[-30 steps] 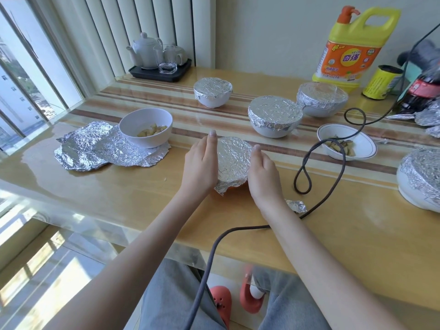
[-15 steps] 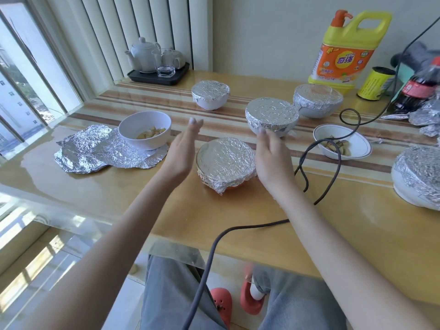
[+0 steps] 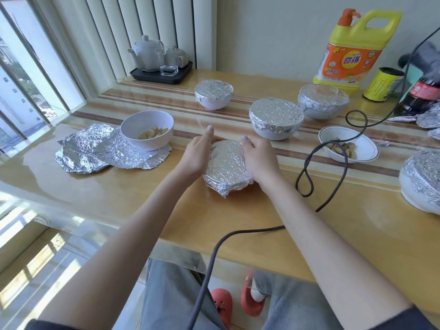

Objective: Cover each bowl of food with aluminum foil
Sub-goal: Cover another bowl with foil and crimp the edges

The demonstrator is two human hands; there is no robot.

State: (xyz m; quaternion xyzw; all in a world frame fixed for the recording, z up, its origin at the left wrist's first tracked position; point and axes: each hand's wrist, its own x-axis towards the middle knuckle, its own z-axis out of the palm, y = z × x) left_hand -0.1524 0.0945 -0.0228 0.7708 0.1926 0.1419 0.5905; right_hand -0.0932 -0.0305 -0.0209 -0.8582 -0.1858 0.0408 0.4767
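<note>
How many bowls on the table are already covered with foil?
5: the bowl between the hands, one at the back near the tea tray, two side by side right of centre, and one at the right edge. More may lie outside the view.
</note>
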